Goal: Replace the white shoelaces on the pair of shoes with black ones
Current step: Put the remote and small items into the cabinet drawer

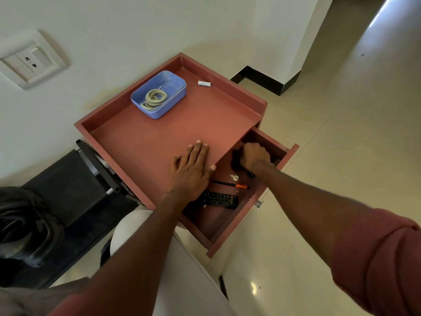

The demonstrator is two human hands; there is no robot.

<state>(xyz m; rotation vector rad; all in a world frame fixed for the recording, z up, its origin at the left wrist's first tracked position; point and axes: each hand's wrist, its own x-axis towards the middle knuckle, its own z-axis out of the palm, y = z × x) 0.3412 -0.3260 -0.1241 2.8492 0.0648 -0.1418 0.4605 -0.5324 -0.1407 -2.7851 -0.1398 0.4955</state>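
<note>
My right hand [255,157] is inside the open drawer [292,153] of a reddish cabinet, fingers curled round a dark bundle [235,161] that looks like black shoelaces. Flat on the cabinet top [159,137], near its front edge, rests my left hand [193,166] with straight fingers. A blue plastic box [175,84] at the back of the top holds a coil of whitish shoelace [155,99]. No shoes are in view.
In the drawer lie a black remote control [219,199], a black pen with an orange cap [230,184] and a small key [234,177]. A small white tube [204,83] lies on the top. A black chair [68,185] stands left; tiled floor lies right.
</note>
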